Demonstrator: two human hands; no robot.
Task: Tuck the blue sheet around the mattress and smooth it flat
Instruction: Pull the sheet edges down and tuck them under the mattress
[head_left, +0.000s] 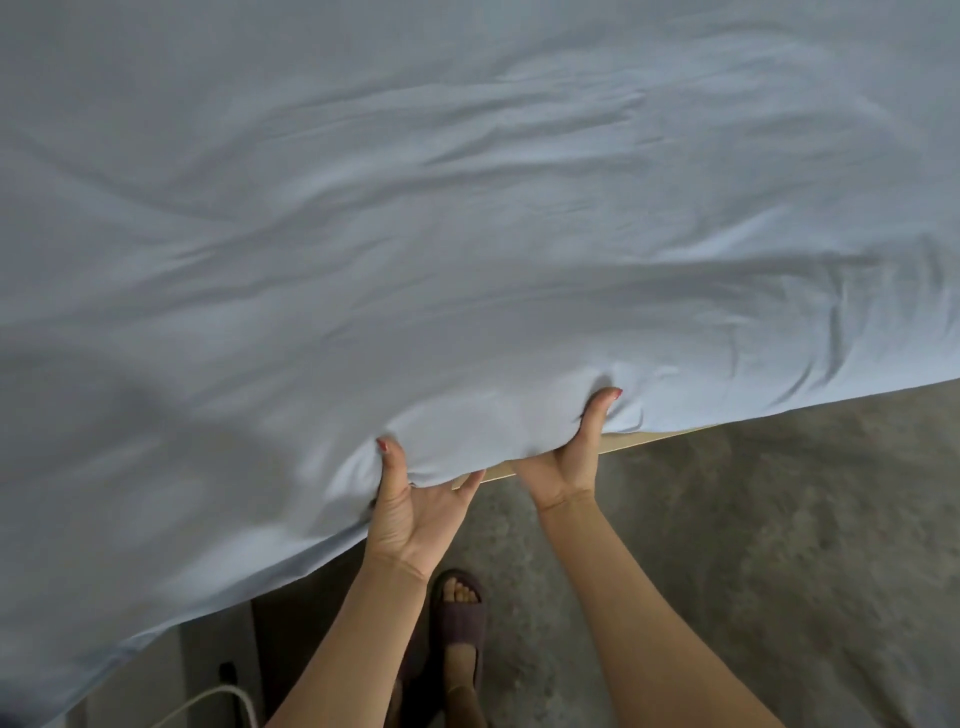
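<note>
You're reaching both bare forearms up and forward to the near edge of the bed, palms turned up. Your left hand (410, 512) is pinching the wrinkled pale-blue cotton sheet (467, 218) with its thumb lying on top and its fingers curled out of sight underneath the hem. Your right hand (566, 467) is doing the same just beside it: thumb pressing into the top of the fabric, fingers hidden below. So both hands are holding sheet, not mattress. The sheet is covering the whole bed top, creases running across it, and bunching between your two thumbs. Its edge is hanging loose to the left of your left hand. A thin tan strip of bed edge (649, 439) is showing under the hem beside your right hand. Below, your foot in a dark brown slipper (460, 618) is standing on the grey mottled floor (779, 545).
</note>
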